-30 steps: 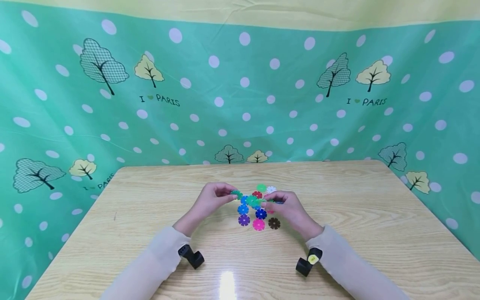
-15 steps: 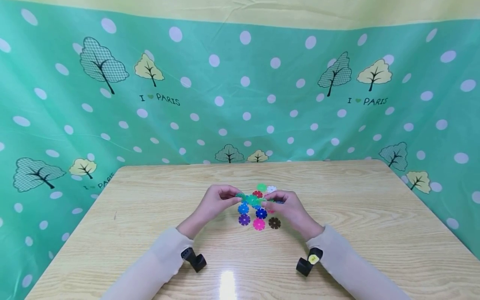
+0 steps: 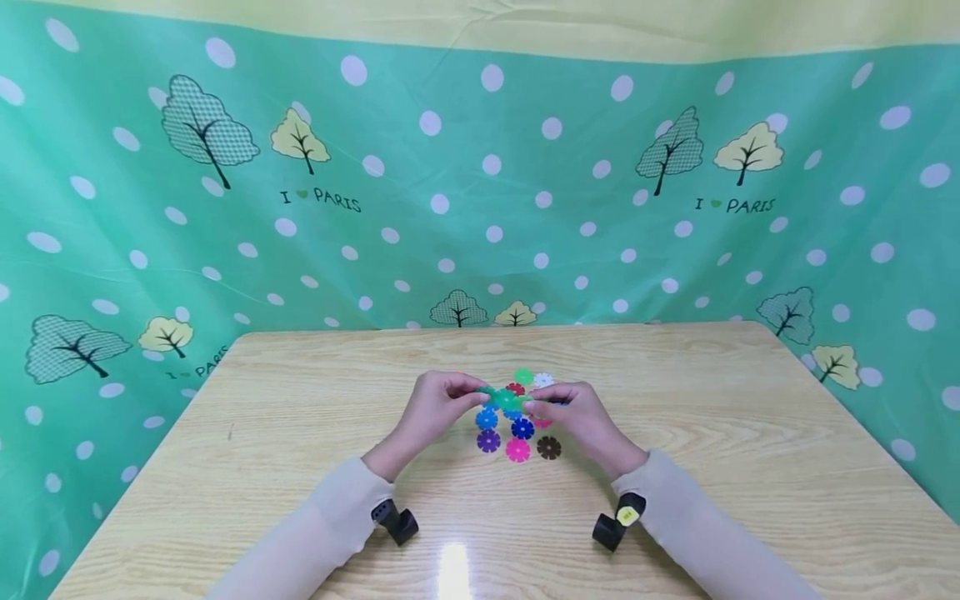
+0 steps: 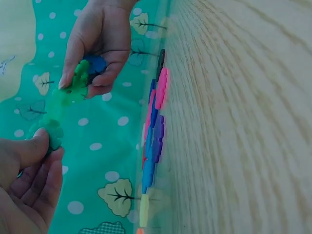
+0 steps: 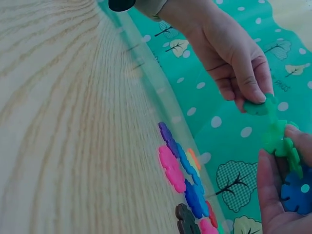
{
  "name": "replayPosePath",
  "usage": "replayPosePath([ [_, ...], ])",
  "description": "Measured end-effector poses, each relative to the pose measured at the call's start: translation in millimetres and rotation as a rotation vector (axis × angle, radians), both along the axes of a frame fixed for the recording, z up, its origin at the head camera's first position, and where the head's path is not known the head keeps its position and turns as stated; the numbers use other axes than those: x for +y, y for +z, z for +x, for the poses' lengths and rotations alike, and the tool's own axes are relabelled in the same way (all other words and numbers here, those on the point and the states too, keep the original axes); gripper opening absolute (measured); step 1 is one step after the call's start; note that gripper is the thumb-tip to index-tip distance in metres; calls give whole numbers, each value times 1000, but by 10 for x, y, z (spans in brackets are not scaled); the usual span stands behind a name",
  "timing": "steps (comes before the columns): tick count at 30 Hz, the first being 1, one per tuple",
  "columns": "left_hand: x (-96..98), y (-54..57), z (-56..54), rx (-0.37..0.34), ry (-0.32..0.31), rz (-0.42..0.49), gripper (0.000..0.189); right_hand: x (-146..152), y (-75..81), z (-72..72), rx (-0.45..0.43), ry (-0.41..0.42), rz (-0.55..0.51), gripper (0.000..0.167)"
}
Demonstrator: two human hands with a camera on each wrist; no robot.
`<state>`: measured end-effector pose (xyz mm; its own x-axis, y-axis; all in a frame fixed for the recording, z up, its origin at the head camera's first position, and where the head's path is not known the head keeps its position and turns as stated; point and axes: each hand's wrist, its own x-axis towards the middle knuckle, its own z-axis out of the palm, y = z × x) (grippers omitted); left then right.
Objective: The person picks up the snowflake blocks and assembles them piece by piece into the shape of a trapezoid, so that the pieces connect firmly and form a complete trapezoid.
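Left hand [image 3: 437,410] has edged closer to right hand [image 3: 581,414]. Left fingers pinch notched dark-green plastic disc [image 5: 255,108]; right fingers grip bright-green plastic discs [image 5: 274,139], notched blue plastic disc [image 5: 298,192] tucked alongside. Green pieces, above desk [image 3: 322,392], now appear touching, close enough to interlock; whether slotted, can't tell.

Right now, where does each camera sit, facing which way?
Head: worn on head, facing forward and down at table; left hand, right hand, sleeves show.
Left wrist: on its wrist, facing table and curtain; both hands show.
Right wrist: on its wrist, facing table and curtain; both hands, one sleeve show.
Wrist views share held green discs.
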<state>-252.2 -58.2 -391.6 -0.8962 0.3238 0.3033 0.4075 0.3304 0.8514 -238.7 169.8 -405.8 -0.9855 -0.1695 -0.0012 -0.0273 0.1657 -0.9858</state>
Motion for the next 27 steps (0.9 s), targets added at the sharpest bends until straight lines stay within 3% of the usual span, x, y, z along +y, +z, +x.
replayPosePath([
  [6,36,2,15,17,25,-29,8,-6,20,0,19,5,-9,22],
  [19,27,46,-3,-177,31,97,17,24,76,1,1,89,16,23],
  [27,23,29,-5,-305,20,162,19,15,37,-10,-8,107,88,22],
])
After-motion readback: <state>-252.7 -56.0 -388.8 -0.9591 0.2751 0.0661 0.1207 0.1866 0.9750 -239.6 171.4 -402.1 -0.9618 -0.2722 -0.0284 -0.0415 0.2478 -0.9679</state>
